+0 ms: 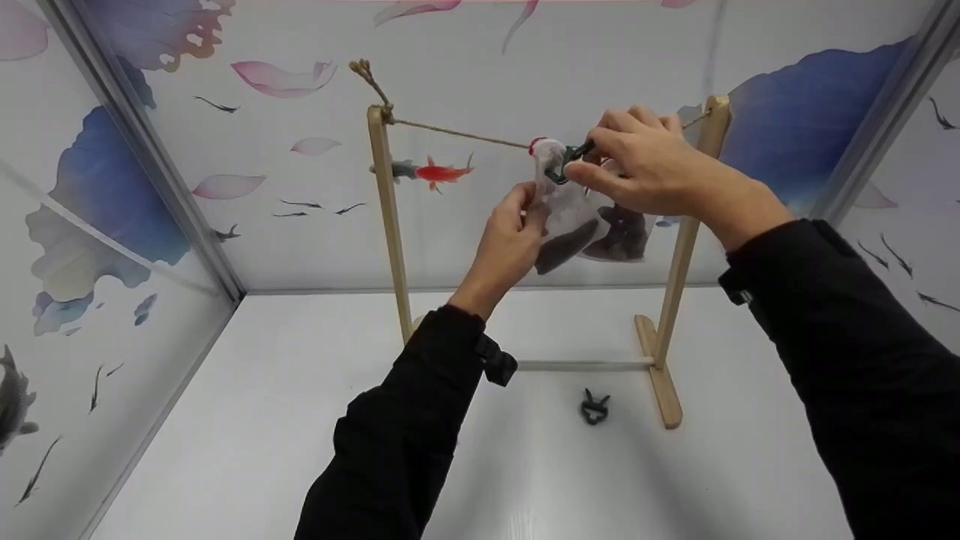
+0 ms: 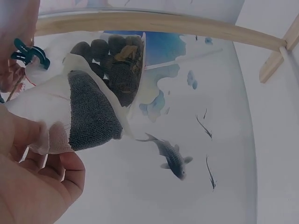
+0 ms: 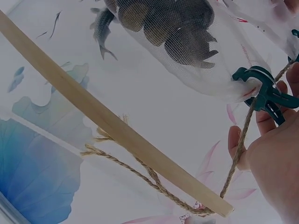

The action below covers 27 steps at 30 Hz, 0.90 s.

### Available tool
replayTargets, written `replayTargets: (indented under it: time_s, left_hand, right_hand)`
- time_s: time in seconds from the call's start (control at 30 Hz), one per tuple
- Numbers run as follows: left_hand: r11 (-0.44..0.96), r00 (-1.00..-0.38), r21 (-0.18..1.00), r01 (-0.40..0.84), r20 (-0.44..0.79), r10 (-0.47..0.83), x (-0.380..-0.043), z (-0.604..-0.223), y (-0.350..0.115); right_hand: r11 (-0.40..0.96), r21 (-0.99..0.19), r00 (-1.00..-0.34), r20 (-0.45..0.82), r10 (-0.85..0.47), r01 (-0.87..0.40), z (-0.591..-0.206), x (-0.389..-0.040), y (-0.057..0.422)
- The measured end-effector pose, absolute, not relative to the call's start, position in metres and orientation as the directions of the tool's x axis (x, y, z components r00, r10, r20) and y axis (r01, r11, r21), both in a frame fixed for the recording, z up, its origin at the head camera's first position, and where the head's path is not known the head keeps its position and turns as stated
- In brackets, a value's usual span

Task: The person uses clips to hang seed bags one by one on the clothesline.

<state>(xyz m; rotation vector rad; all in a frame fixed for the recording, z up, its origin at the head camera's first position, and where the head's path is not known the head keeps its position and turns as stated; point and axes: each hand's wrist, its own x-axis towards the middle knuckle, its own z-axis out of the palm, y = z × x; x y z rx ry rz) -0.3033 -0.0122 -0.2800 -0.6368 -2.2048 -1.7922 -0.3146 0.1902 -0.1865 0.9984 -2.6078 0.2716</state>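
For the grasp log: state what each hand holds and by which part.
The right hand pinches the green clip by its handles at the rope. The left hand pinches the white sock at its side edge, below the clip.

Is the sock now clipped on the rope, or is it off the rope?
On. The green clip bites the sock at the rope, right hand pinching the clip, left hand holding the sock.

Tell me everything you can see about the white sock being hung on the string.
The sock is thin white mesh with a dark grey toe and heel patch and a red trim at its top. It hangs limp from the string of the wooden rack. A green clip bites its top edge at the string, pinched by the right hand. The left hand pinches its side lower down.
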Motion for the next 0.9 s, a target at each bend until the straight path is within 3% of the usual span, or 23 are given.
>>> replayTargets:
  time_s: [0.63, 0.9]
  left_hand:
    - [0.187, -0.915, 0.897, 0.4, 0.377, 0.147, -0.3005, -0.2797, -0.0139]
    - [0.235, -0.915, 0.885, 0.402, 0.379, 0.135, -0.2996, -0.2809, -0.0136]
  right_hand:
    - [0.736, -0.05, -0.684, 0.417, -0.598, -0.675, -0.1882, -0.3124, 0.1933]
    - [0.713, -0.03, -0.637, 0.477, -0.605, -0.7, -0.1922, -0.3104, 0.1963]
